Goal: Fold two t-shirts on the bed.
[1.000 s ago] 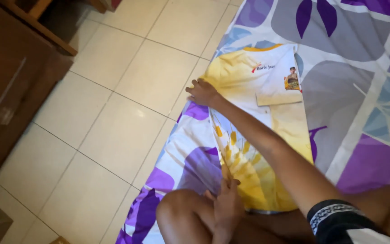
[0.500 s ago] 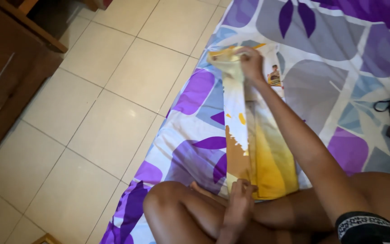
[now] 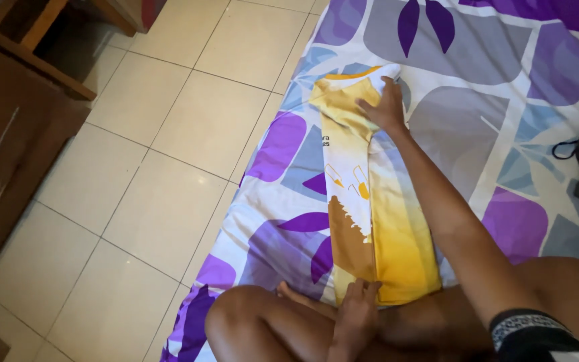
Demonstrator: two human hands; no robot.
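Head view showed we had folded the yellow shirt (image 3: 376, 221) into a narrow strip on the purple sheet (image 3: 477, 121), right hand (image 3: 384, 107) pressing flat, left hand (image 3: 356, 312) pinning the hem, neither hand clenched.

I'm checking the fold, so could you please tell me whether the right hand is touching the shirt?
Touching. The head view shows the right hand pressed flat on the far end of the folded yellow shirt.
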